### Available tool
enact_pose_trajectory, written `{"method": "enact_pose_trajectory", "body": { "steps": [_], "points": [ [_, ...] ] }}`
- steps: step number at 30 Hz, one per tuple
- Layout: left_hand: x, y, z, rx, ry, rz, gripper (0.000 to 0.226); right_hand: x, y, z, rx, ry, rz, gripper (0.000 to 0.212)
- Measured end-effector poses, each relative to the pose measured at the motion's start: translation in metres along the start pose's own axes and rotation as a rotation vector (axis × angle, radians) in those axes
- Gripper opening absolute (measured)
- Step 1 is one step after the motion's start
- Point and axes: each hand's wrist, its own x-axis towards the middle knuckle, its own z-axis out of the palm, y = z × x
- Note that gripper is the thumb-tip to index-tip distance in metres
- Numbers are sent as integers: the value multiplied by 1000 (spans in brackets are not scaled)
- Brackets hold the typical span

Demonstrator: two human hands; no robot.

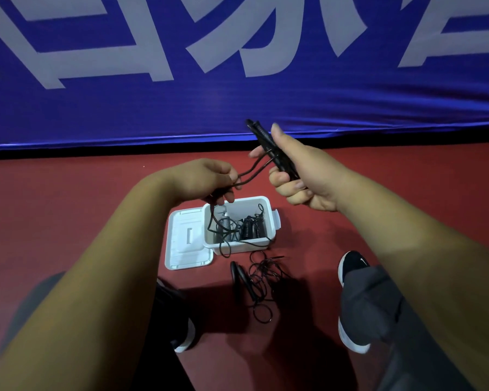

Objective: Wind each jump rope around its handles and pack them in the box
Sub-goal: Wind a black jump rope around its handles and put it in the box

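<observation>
My right hand [299,176] grips two black jump-rope handles [261,138] held together, tips pointing up and away. Their black cord [251,173] runs left to my left hand [209,179], which pinches it above the box; the slack hangs down over the box's front. The white box [244,248] stands open on the red floor with several wound ropes [250,228] inside. Its lid [187,241] lies flat to the left. Another black jump rope [254,280] lies loose and tangled on the floor in front of the box.
A blue banner [237,66] with white lettering stands along the far edge of the red floor [68,198]. My knees in grey trousers and black-and-white shoes [350,266] flank the loose rope on both sides.
</observation>
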Motion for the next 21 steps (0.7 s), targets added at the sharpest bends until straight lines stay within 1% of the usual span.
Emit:
{"method": "enact_pose_trajectory", "body": {
  "steps": [2,3,4,6,8,10,13,16,18,21],
  "points": [
    [-1,3,1,35,17,9,26,2,1,0,5,52,-4,58],
    [0,7,1,27,53,32,25,3,2,0,-7,72,-7,53],
    [-1,12,2,-29,102,67,24,4,2,1,-27,86,-9,49],
    [-1,26,2,-280,182,150,26,4,5,4,-68,92,-17,40],
    [-6,38,2,-507,191,242,32,4,7,8,-77,95,-28,36],
    [-10,44,3,-578,170,306,34,5,7,10,-96,91,-41,36],
    [-6,40,3,-541,182,362,31,5,7,12,-147,84,-60,29],
    [-1,36,2,-442,232,356,28,7,9,12,-220,127,-89,33],
    [0,36,3,-397,256,347,27,8,11,12,-300,158,-118,31],
    [-2,37,5,-306,257,384,30,9,11,12,-342,164,-157,31]
  ]
}}
